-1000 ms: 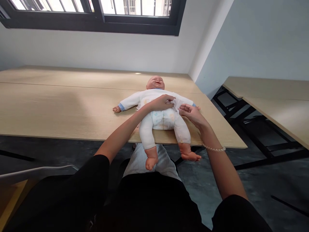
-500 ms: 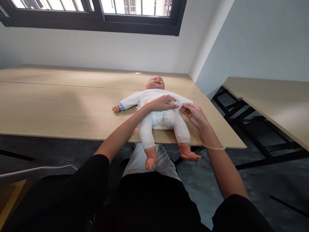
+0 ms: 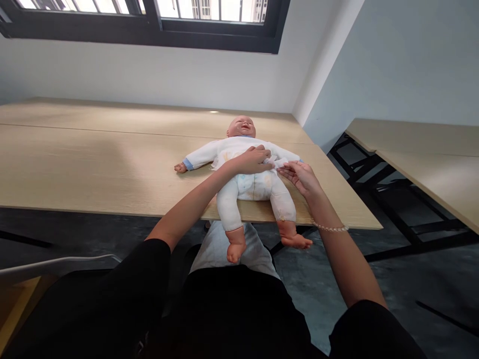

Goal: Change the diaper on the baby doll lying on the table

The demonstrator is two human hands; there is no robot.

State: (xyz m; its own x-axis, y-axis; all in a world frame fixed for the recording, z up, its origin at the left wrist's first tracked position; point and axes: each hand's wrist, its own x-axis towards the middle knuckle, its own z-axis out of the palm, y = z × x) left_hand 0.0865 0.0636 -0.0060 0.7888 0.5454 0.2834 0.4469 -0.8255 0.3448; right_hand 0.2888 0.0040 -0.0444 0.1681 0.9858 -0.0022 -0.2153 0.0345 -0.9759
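OK, white flap [image 3: 280,162] lies flatter than a second ago, my right hand [image 3: 304,178] pinching it. Left hand [image 3: 254,159] on doll [image 3: 229,207], grip unclear. Doll's face-up on table [image 3: 112,164], long axis 12–6, head [image 3: 241,127] at 12.

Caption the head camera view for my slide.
Both hands, left and right, work at the diaper of a doll lying face-up on a wooden table.

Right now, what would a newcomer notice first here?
Probably the doll, lying face up on the pale table, feet past its near edge. Next, the left hand over its middle and the right hand pinching white cloth beside it. Beyond, high up, is a bright window.
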